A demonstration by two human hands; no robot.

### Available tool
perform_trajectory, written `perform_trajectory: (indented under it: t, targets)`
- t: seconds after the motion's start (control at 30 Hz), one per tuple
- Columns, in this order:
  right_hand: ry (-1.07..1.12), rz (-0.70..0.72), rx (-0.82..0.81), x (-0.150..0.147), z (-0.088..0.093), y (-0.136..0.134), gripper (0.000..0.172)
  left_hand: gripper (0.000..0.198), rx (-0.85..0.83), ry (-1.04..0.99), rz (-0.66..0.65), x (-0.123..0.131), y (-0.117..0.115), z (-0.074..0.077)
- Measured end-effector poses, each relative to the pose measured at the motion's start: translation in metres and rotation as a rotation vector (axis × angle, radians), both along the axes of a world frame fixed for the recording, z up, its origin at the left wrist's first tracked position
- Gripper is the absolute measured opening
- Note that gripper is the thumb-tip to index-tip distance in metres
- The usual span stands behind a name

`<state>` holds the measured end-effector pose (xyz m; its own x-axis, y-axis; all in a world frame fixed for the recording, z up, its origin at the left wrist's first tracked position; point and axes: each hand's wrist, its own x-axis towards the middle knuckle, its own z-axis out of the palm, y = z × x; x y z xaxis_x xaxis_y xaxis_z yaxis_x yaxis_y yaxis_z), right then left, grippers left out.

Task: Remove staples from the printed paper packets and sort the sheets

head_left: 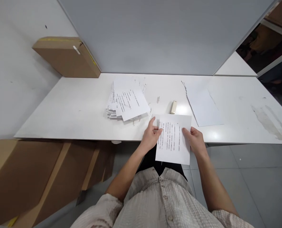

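A printed sheet of paper (pixel 173 139) is held up over the table's front edge, its text facing me. My left hand (pixel 151 135) grips its left edge, with the thumb on the printed face. At the opposite edge my right hand (pixel 195 139) pinches it, thumb in front and fingers behind. Just past the sheet's top lies a small cream-coloured block-shaped object (pixel 173 107); its kind is not clear. To the left rests an untidy pile of printed papers (pixel 133 103). On the right lie blank-looking sheets (pixel 204 104) with a ragged left edge.
The white table (pixel 67 107) runs against a grey panel (pixel 155 38). A cardboard box (pixel 62 58) stands at the back left corner. More cardboard boxes (pixel 24 171) are below the table on the left. A grey stain (pixel 271 122) marks the table's right end.
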<state>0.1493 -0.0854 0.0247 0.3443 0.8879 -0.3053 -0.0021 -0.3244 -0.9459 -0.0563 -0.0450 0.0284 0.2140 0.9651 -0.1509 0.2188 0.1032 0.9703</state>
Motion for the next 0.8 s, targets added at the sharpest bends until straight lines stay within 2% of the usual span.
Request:
perform_trajectory:
  t: [0.07, 0.17, 0.27, 0.47, 0.63, 0.73, 0.8]
  targets:
    - [0.006, -0.030, -0.054, 0.008, -0.012, -0.001, 0.035, 0.049, -0.011, 0.110, -0.080, 0.005, -0.002, -0.008]
    - [-0.046, -0.056, -0.082, 0.018, -0.018, -0.001, 0.035, 0.029, 0.036, 0.224, -0.132, 0.016, 0.003, -0.008]
    - [-0.101, -0.075, -0.095, 0.027, -0.017, 0.000, 0.035, 0.024, 0.072, 0.250, -0.141, 0.029, 0.014, -0.008]
    - [-0.251, -0.101, -0.132, 0.040, -0.018, 0.001, 0.033, 0.023, 0.095, 0.268, -0.185, 0.048, 0.029, -0.018]
    - [-0.424, -0.049, -0.187, 0.045, -0.009, 0.004, 0.042, 0.023, 0.076, 0.276, -0.189, 0.052, 0.033, -0.021]
    - [-0.687, -0.070, -0.229, 0.047, 0.002, 0.005, 0.051, 0.023, 0.065, 0.270, -0.186, 0.052, 0.035, -0.021]
    - [-0.863, -0.078, -0.171, 0.047, 0.010, 0.010, 0.053, 0.022, 0.058, 0.264, -0.182, 0.052, 0.036, -0.021]
